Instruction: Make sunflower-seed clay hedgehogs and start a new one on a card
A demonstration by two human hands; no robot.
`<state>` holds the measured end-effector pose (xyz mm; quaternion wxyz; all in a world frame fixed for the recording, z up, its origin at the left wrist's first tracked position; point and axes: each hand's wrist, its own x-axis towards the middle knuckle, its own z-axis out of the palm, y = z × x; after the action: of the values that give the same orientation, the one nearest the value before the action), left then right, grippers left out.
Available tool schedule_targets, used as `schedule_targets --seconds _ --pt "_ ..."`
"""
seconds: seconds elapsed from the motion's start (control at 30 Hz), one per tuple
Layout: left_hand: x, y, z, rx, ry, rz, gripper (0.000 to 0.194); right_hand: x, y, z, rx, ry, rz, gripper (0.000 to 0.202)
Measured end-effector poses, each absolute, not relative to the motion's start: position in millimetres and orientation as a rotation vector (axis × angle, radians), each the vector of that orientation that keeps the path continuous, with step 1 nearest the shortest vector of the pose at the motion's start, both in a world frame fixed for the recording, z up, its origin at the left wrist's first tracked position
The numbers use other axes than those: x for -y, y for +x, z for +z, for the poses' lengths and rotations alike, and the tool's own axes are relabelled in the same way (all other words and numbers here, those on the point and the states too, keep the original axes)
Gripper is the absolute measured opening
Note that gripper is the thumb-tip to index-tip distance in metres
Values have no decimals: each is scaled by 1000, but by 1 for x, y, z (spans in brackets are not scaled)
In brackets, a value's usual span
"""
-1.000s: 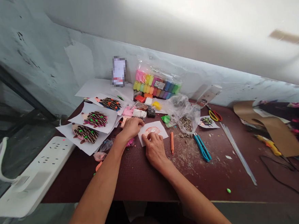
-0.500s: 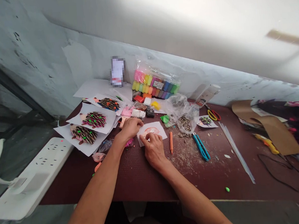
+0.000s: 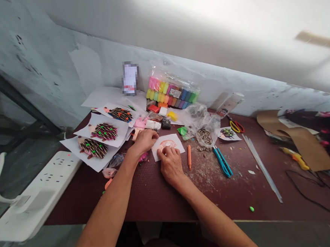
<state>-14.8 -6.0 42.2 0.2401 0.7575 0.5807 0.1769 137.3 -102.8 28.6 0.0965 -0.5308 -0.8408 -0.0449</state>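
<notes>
A small white sheet of paper (image 3: 179,146) with an orange hedgehog-like outline lies in front of me. My left hand (image 3: 146,141) is at its upper left edge, the fingers curled together; what they hold, if anything, is hidden. Over the lower part of the sheet rests my right hand (image 3: 171,163), its fingers bent and drawn in near the left end of the drawing. I cannot make out anything between them. To the right of this hand lies an orange marker (image 3: 189,157). Beyond my left hand are wrapped lumps of modelling clay (image 3: 153,125).
Finished hedgehog pictures (image 3: 103,131) are piled at left, beside a power strip (image 3: 54,172). Rearward stand a clay pack (image 3: 172,94) and a phone (image 3: 130,79). Rightward are a bag of striped seeds (image 3: 204,136), teal-handled cutters (image 3: 222,162), scissors (image 3: 235,126), glue sticks (image 3: 262,169) and a glue gun (image 3: 296,158).
My right hand's fingers have drawn in and shifted slightly right, showing more of the sheet's left side. My left hand has stayed nearly in place.
</notes>
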Motion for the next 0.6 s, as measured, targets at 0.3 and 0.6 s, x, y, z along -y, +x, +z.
schedule_targets --seconds 0.3,0.6 --pt "5 -15 43 -1588 2072 465 25 107 143 28 2395 -1591 -146 34" --pt "5 -14 43 -1578 2086 450 26 106 143 31 2451 -1635 -129 30"
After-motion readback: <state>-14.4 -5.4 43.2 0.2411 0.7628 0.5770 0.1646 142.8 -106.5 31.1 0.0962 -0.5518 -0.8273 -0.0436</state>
